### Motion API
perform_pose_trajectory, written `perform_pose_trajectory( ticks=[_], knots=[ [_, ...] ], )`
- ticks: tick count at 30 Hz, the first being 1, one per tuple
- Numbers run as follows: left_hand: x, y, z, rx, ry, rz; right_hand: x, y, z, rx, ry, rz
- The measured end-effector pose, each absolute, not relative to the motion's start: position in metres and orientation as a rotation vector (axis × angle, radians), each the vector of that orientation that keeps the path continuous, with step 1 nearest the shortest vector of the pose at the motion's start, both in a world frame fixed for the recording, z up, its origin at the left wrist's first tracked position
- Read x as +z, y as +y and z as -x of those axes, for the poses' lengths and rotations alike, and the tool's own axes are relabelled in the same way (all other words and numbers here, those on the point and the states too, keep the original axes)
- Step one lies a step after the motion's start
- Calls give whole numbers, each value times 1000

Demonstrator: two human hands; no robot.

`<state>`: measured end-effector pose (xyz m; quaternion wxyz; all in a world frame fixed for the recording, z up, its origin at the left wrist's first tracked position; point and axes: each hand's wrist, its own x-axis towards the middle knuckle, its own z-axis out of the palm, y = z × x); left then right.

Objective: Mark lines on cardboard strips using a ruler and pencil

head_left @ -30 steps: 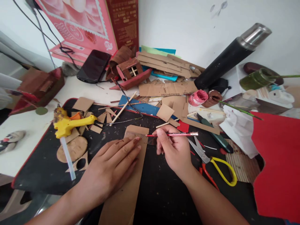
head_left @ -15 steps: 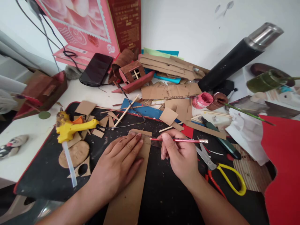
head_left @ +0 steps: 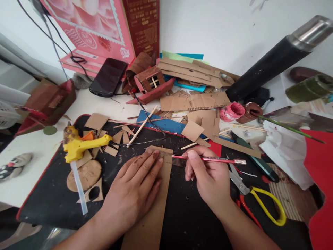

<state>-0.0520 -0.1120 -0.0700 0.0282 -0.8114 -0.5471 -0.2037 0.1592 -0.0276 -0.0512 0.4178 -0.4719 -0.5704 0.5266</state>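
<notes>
My right fingers [head_left: 193, 155] pinch a slim red pencil [head_left: 215, 159], its tip at the right edge of a long brown cardboard strip [head_left: 153, 215], near the far end. The tip is by that edge just as it was a second ago, though my view has shifted, so things appear farther right. My left hand [head_left: 132, 191] stays flat on the strip, fingers extended, gripping nothing; my forearms slant inward. Beneath lies a black, red-edged mat [head_left: 192, 215]; yellow-and-red-handled metal scissors [head_left: 243, 185] rest right of my right hand.
</notes>
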Motion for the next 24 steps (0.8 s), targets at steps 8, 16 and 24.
perform_pose_trajectory(
  ticks=[8, 16, 24],
  knots=[
    [-69, -112, 52, -613, -1665, 2512, -49, -26, -158, 1333, -1428, 1186],
    [-70, -115, 53, -564, -1664, 2517, -49, -25, -158, 1324, -1409, 1201],
    [-73, -116, 53, -565, -1648, 2530, -48, -21, -159, 1324, -1386, 1203]
  ],
)
